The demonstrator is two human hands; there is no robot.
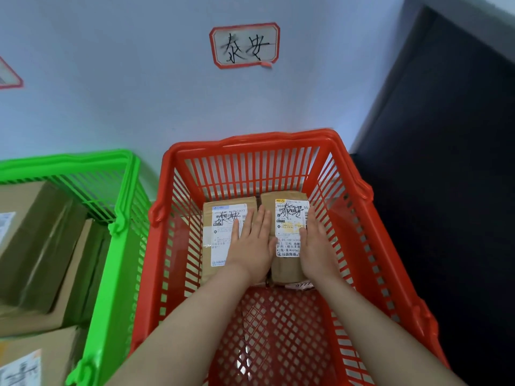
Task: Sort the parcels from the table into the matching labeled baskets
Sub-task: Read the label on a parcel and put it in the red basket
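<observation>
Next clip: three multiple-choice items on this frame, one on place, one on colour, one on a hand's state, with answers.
1. Where is the parcel under the left hand? A) red basket, far end B) green basket C) held in the air
2. The neighbouring basket is: A) blue B) green C) yellow
3. The left hand is: A) a fist B) gripping a handle C) flat on the parcel
Answers: 1A, red slats surround it; 2B, its rim is green; 3C, it lies uncurled.

left wall label (8,76) cropped, pink slip (302,285) half-hidden
</observation>
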